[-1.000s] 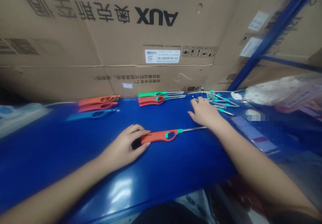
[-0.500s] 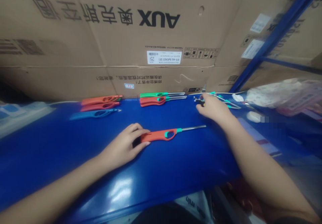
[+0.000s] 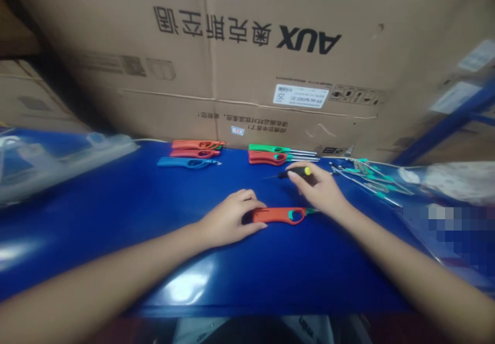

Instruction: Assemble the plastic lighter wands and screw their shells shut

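Note:
An orange long-nosed lighter [image 3: 280, 214] with a teal trigger lies on the blue table [image 3: 116, 215]. My left hand [image 3: 228, 221] rests on the lighter's handle end, fingers curled over it. My right hand [image 3: 319, 189] is just above the lighter's nozzle end and pinches a small black screwdriver with a yellow cap [image 3: 296, 172], its thin tip pointing left. The lighter's metal nozzle is hidden under my right hand.
Near the back edge lie two orange lighters [image 3: 195, 148], a blue one [image 3: 187, 163], and a green and a red one [image 3: 276, 154]. Several teal-collared metal tubes [image 3: 367, 176] lie at right. A large cardboard box [image 3: 247, 60] stands behind. Clear plastic packaging [image 3: 46, 161] lies at left.
My right hand came back from the pile of metal tubes with the small screwdriver and now sits over the lighter's nozzle. My head turned left. My left hand stayed on the lighter.

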The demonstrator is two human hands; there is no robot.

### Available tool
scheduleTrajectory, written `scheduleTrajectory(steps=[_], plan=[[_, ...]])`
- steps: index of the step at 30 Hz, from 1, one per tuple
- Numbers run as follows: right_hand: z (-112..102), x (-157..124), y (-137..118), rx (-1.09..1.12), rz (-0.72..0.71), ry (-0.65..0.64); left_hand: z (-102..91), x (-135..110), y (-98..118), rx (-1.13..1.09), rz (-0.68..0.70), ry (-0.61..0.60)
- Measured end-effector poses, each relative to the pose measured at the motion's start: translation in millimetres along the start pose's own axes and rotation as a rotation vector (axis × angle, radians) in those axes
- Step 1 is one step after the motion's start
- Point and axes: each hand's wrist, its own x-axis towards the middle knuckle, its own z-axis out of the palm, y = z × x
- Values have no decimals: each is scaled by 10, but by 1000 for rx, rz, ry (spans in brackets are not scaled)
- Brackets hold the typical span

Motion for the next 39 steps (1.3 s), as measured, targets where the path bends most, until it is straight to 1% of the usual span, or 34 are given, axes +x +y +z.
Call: scheduleTrajectory(steps=[2,4,5,8,12,14,18,22,28,33,39], plan=[[179,43,-107,-3,-55,-116,3,-19,-9,10,13,-2],[332,131,-200,0,-107,-170,5,-34,-12,34,16,-5],[403,188,-236,5,-131,-171,5,-39,-11,47,18,-8],[602,385,-297,56,-154,-123,1,-43,2,70,27,-19],[834,634,-291,233,-49,-43,-7,-43,18,87,25,-42],[931,747,-273,273,5,-25,-5,-48,16,88,20,-54],[1082,953,-249,307,23,-18,2,-60,-7,69,15,-50],[1160,1082,-250,325,23,-49,0,-62,-32,46,4,-60],[1199,1152,-228,352,13,-66,-3,-62,-45,39,-23,-82],[1165,1193,-208,431,47,-76,8,-68,-70,28,-15,-68],[1090,1206,-167,503,94,-79,33,-51,-135,20,53,-18]])
